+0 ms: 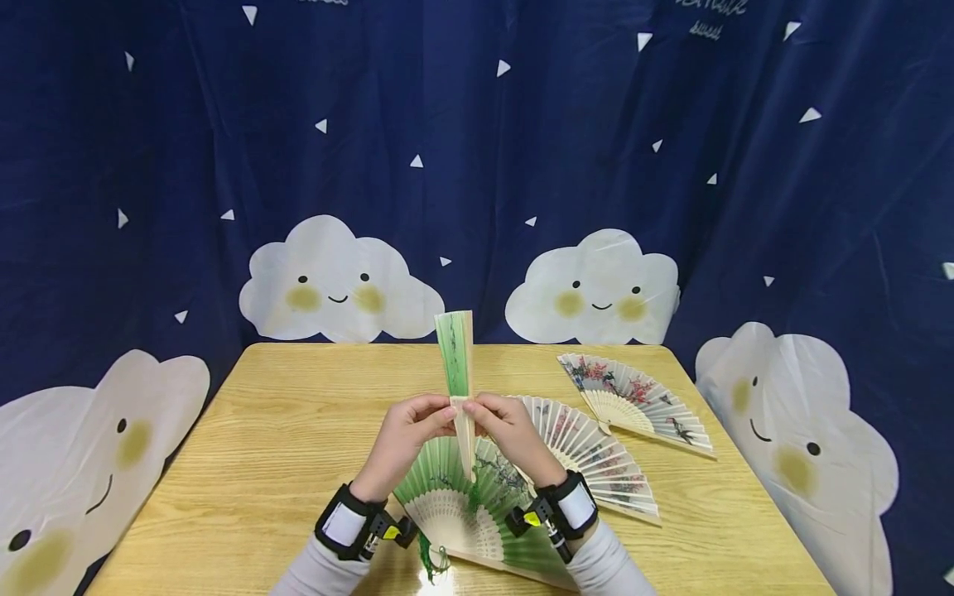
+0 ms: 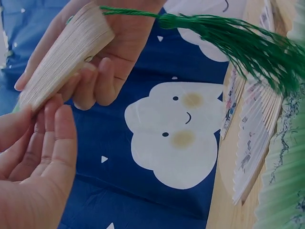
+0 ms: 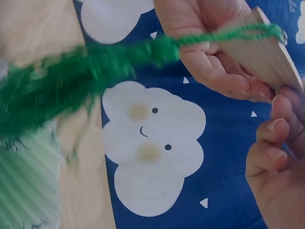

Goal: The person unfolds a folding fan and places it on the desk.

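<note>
A folded green hand fan (image 1: 458, 352) stands nearly upright over the front of the table. My left hand (image 1: 411, 429) pinches it from the left at the lower end of its leaf, the thumb in front. From the other side my right hand (image 1: 513, 424) pinches it at the same height. In the left wrist view its pale ribs lie stacked close together, and a green tassel (image 2: 238, 43) hangs from the rib end. Directly beneath the hands a second green fan (image 1: 447, 521) lies spread on the table, partly covered by the hands and right forearm.
To the right, a spread white flowered fan (image 1: 619, 476) lies partly behind my right wrist. Another spread fan with pink blossoms (image 1: 633, 393) lies farther back on the wooden table (image 1: 298, 430). A blue curtain (image 1: 373, 99) with cloud faces surrounds the table.
</note>
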Demonstrator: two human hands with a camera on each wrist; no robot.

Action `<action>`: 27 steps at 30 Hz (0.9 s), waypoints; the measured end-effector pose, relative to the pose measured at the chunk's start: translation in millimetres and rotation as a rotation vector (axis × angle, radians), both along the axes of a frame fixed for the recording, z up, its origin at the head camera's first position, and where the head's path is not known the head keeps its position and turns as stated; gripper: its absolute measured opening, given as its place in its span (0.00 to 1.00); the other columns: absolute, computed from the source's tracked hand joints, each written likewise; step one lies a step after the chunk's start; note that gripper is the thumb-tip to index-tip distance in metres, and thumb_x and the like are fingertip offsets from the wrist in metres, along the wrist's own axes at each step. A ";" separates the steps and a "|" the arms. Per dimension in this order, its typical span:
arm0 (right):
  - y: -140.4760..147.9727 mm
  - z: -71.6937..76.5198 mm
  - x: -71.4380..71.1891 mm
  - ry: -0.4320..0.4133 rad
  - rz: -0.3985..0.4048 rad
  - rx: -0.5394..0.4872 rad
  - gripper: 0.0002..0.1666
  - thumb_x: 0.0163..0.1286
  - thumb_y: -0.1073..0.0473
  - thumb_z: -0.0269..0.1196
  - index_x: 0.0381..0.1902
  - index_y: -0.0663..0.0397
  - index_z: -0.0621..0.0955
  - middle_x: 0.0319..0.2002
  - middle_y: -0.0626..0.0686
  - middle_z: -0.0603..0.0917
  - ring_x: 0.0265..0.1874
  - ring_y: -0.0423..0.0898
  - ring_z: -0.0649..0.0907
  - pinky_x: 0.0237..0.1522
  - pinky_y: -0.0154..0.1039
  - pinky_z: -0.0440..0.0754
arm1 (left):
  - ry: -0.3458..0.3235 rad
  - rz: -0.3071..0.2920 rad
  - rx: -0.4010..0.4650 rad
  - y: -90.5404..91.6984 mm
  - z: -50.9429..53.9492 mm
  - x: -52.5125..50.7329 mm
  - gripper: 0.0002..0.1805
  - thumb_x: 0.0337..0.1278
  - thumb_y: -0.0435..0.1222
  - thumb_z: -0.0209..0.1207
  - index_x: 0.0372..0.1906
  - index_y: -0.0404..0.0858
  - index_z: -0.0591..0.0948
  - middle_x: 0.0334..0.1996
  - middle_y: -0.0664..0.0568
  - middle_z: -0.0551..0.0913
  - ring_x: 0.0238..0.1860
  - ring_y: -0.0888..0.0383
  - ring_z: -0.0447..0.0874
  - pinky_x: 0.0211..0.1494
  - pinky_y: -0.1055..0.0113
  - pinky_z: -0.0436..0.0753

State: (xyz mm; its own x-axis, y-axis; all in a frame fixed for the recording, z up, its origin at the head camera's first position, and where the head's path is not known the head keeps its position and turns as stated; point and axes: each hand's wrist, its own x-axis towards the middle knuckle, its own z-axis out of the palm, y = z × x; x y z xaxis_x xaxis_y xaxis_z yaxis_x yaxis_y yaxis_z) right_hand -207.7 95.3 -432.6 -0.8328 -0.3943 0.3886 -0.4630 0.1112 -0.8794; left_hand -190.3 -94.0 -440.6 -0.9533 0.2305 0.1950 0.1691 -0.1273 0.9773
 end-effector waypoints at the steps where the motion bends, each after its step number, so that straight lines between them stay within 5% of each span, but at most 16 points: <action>1: 0.5 -0.6 -0.3 -0.023 -0.007 -0.031 0.16 0.76 0.63 0.52 0.28 0.64 0.79 0.19 0.55 0.70 0.19 0.38 0.69 0.23 0.31 0.68 | 0.007 0.017 0.011 0.3 -0.7 0.3 0.20 0.64 0.41 0.61 0.50 0.28 0.81 0.42 0.49 0.87 0.40 0.58 0.88 0.49 0.62 0.87; 10: 6.8 -3.0 -4.0 -0.120 -0.189 -0.295 0.21 0.74 0.55 0.56 0.27 0.68 0.75 0.18 0.47 0.74 0.18 0.39 0.71 0.21 0.29 0.70 | 0.069 0.193 0.126 3.1 1.1 5.7 0.15 0.64 0.33 0.60 0.45 0.23 0.78 0.34 0.44 0.86 0.34 0.58 0.89 0.44 0.60 0.88; 16: 13.5 -6.4 -5.9 -0.185 -0.265 -0.446 0.19 0.73 0.54 0.59 0.24 0.61 0.74 0.19 0.45 0.80 0.19 0.39 0.75 0.22 0.29 0.73 | 0.076 0.298 0.174 -2.4 0.6 6.4 0.12 0.65 0.32 0.59 0.41 0.24 0.76 0.35 0.38 0.86 0.35 0.54 0.89 0.44 0.60 0.88; 27: 12.5 -20.5 -5.9 -0.326 -0.241 -0.741 0.15 0.74 0.56 0.57 0.25 0.54 0.76 0.22 0.47 0.84 0.20 0.38 0.79 0.24 0.26 0.78 | -0.014 0.392 0.400 -1.0 -5.0 4.3 0.08 0.64 0.29 0.58 0.38 0.25 0.73 0.31 0.43 0.88 0.36 0.51 0.90 0.47 0.58 0.87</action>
